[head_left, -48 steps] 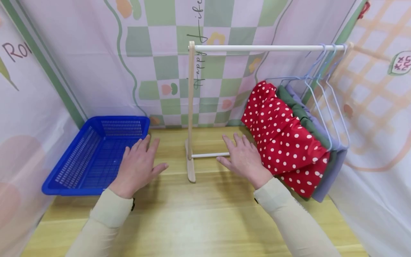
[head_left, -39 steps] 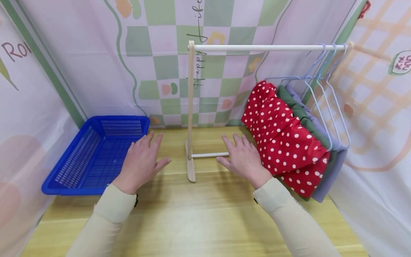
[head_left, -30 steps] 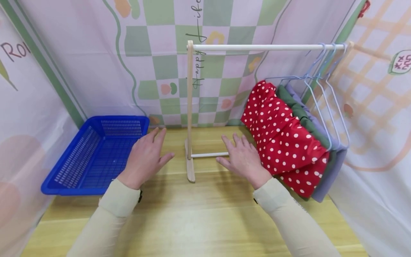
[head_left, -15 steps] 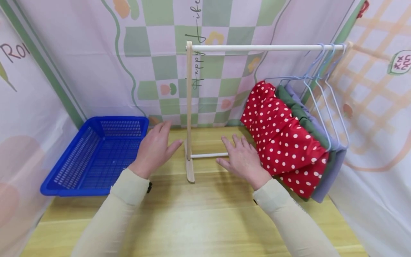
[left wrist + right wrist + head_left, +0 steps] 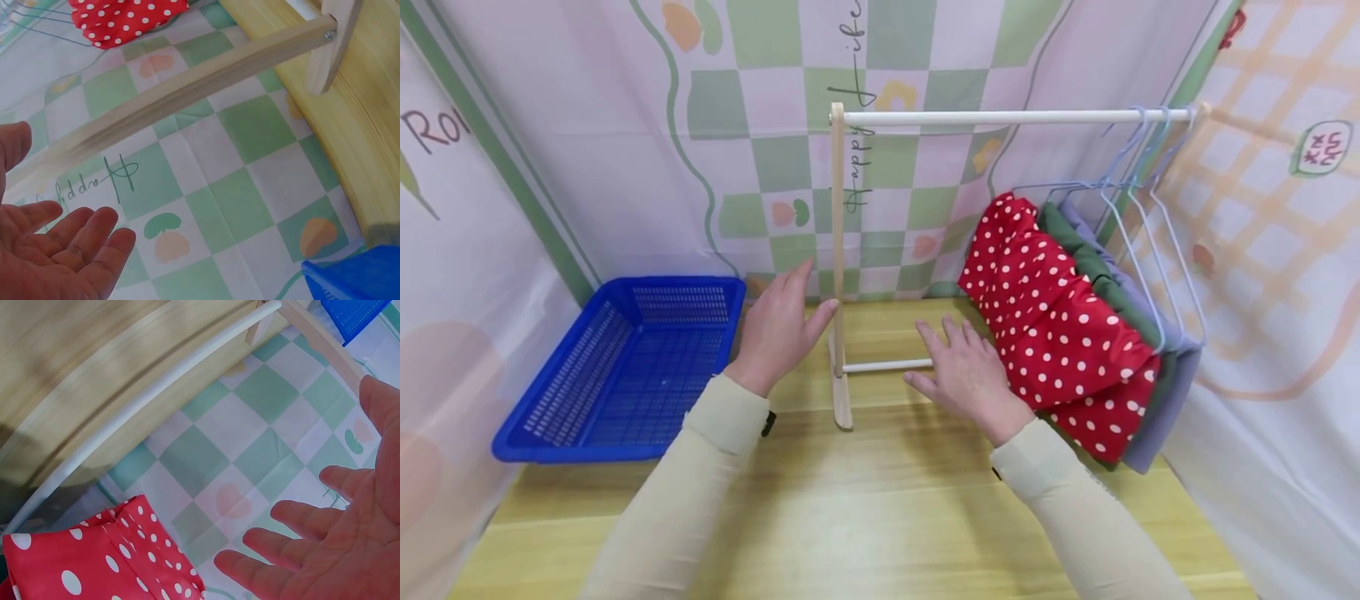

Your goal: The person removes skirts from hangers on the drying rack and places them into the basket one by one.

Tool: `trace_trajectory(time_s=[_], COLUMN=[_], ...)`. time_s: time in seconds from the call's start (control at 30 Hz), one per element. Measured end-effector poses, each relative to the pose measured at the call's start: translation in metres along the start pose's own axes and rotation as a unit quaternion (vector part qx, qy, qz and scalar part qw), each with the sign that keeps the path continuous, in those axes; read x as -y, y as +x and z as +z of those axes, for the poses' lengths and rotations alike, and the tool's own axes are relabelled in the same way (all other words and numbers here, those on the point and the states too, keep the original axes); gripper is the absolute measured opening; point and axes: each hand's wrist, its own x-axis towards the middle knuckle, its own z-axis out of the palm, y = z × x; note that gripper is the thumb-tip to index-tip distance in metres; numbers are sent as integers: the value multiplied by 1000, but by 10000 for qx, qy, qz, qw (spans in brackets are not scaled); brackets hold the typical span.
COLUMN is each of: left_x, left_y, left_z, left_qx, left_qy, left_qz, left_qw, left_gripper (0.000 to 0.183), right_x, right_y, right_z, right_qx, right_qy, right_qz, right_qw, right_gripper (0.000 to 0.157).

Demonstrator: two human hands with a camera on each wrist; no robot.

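Note:
My left hand (image 5: 778, 327) hovers beside the left wooden post (image 5: 838, 242) of a small clothes rack, thumb out and fingers extended, holding nothing. In the left wrist view its fingers (image 5: 94, 250) are loosely bent and apart from the post. My right hand (image 5: 967, 372), fingers spread, hangs in front of the rack's lower white bar, just left of a red polka-dot garment (image 5: 1060, 325). That garment, a green one (image 5: 1093, 265) and a lavender one (image 5: 1168, 400) hang on light blue hangers (image 5: 1138, 242) at the right end of the top rail (image 5: 1000, 117).
A blue plastic basket (image 5: 512, 446) with slotted sides stands on the wooden table (image 5: 865, 517) at the left; nothing shows inside it. Printed cloth walls (image 5: 760, 167) enclose the back and both sides. The rack's foot (image 5: 842, 404) rests on the table.
My left hand has moved from over the basket's right edge to the right and away from me, up to the left post. My right hand has stayed nearly still. The head view tilts slightly.

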Motion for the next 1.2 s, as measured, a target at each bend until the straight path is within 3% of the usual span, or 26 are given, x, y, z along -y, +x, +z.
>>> trace_trajectory(time_s=[0.23, 0.47, 0.93, 1.2], left_x=[-6, -8, -16, -17], left_y=[9, 18, 38, 43], left_z=[2, 6, 17, 22], left_qx=[27, -111, 127, 38], left_qy=[-181, -276, -438, -564], left_qz=[-333, -415, -887, -982], left_qw=[9993, 9987, 9950, 9936], left_gripper=[71, 71, 74, 70], right_x=[-3, -5, -16, -23], right_y=[-1, 2, 6, 9], right_z=[-6, -14, -47, -66], right_qx=[-146, -234, -496, -657], right_qy=[-35, -98, -11, 60], right_qz=[-57, -96, -88, -65], right_qw=[9999, 9996, 9987, 9978], right_gripper=[84, 83, 87, 83])
